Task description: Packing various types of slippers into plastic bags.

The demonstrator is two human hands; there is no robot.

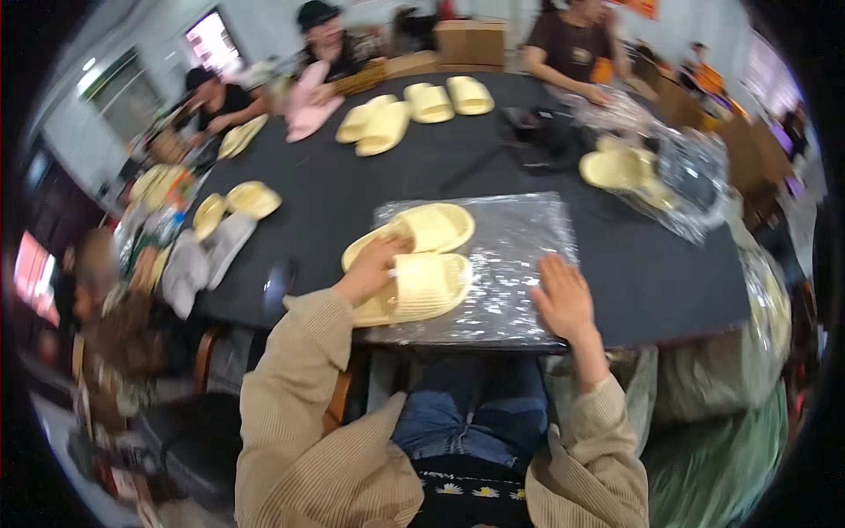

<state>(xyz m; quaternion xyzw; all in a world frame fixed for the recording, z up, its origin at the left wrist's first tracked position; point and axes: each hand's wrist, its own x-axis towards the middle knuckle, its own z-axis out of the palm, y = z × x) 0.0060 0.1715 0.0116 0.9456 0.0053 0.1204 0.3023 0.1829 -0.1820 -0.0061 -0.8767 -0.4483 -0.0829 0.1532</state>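
A pair of pale yellow slippers, the far slipper (433,227) and the near slipper (431,287), lies side by side with toes to the right. They rest on the left part of a clear plastic bag (519,238) spread flat on the table. My left hand (374,268) is closed over their inner edges, its fingertips partly hidden between them. My right hand (565,297) lies flat on the right edge of the bag, fingers stretched out and holding nothing.
More yellow slippers (384,128) stand across the dark table (317,202), beside pink slippers (314,101). Grey slippers (211,255) lie at the left edge. Bagged yellow slippers (629,172) are at the right. Several people sit around; large plastic sacks (722,440) hang below right.
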